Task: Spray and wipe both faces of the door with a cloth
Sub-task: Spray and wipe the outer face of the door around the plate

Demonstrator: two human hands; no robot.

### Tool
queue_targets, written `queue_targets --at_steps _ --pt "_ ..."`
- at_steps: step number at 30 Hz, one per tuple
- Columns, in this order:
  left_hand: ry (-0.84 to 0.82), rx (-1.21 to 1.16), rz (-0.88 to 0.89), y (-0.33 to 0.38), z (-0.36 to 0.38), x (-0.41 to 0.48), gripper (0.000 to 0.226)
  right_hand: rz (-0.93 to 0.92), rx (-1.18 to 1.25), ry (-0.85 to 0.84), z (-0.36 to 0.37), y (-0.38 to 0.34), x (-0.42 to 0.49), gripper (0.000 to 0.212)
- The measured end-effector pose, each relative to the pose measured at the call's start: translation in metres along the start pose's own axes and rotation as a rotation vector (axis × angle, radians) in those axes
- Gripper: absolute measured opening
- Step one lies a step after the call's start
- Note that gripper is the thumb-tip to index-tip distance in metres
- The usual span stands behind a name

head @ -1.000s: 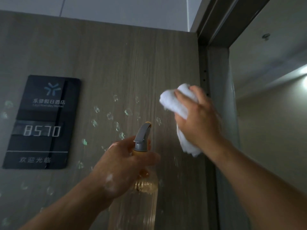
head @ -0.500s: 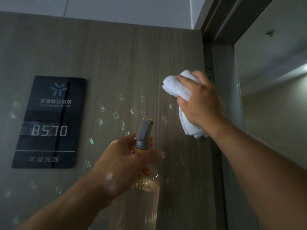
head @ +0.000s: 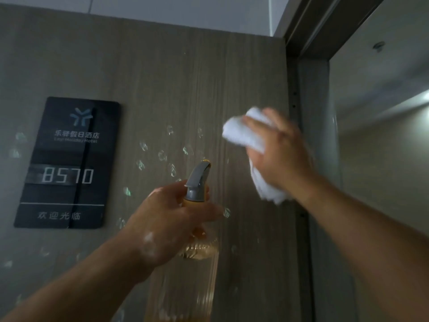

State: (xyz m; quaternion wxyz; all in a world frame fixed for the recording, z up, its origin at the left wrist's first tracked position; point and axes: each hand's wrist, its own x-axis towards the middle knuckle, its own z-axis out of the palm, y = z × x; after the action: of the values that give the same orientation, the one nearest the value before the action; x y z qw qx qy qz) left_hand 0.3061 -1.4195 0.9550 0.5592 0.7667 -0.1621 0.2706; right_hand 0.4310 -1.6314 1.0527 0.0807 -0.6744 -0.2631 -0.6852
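The wood-grain door face [head: 176, 84] fills the left and middle of the view, dotted with spray droplets [head: 162, 156] near its centre. My right hand [head: 281, 156] presses a bunched white cloth [head: 246, 133] flat against the door close to its right edge. My left hand [head: 171, 219] grips a clear spray bottle [head: 197, 275] by its neck, below the grey and yellow nozzle [head: 197, 180], which points up at the door. The bottle's lower part runs out of the frame.
A black room-number plaque [head: 67, 163] reading 8570 is fixed to the door at left. The dark door frame [head: 299, 135] runs down the right of the door. Beyond it lies an open corridor [head: 383, 159] with a ceiling light.
My right hand and the cloth moved up along the door's right edge, then slightly back down and blurred. The view shifted a little left. My left hand and the bottle hardly moved.
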Motion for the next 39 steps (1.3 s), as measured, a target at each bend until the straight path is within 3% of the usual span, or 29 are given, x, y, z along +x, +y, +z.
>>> queue_targets --at_steps 4,10,13,20,27,30,39 --pt "-0.005 0.024 -0.001 -0.005 -0.006 0.003 0.029 0.108 -0.028 0.061 0.001 -0.001 0.029 0.053" --pt "-0.02 0.023 0.007 -0.009 -0.012 -0.002 0.019 -0.159 0.013 -0.078 -0.004 -0.044 -0.088 0.06" --pt "-0.029 0.022 -0.006 -0.01 -0.014 -0.004 0.016 -0.217 0.015 -0.1 -0.003 -0.038 -0.087 0.057" --pt "0.006 0.008 0.002 -0.004 -0.016 0.002 0.027 0.068 0.002 0.06 0.008 -0.015 0.035 0.053" --pt "0.002 0.015 0.02 0.0 -0.025 0.002 0.024 0.077 -0.115 -0.041 0.006 -0.054 -0.036 0.068" --pt "0.007 0.015 0.024 0.003 -0.027 0.001 0.027 0.041 -0.161 -0.028 0.004 -0.059 -0.059 0.06" --pt "0.031 0.032 0.06 0.007 -0.034 0.006 0.025 0.224 -0.092 0.1 0.007 -0.041 0.041 0.049"
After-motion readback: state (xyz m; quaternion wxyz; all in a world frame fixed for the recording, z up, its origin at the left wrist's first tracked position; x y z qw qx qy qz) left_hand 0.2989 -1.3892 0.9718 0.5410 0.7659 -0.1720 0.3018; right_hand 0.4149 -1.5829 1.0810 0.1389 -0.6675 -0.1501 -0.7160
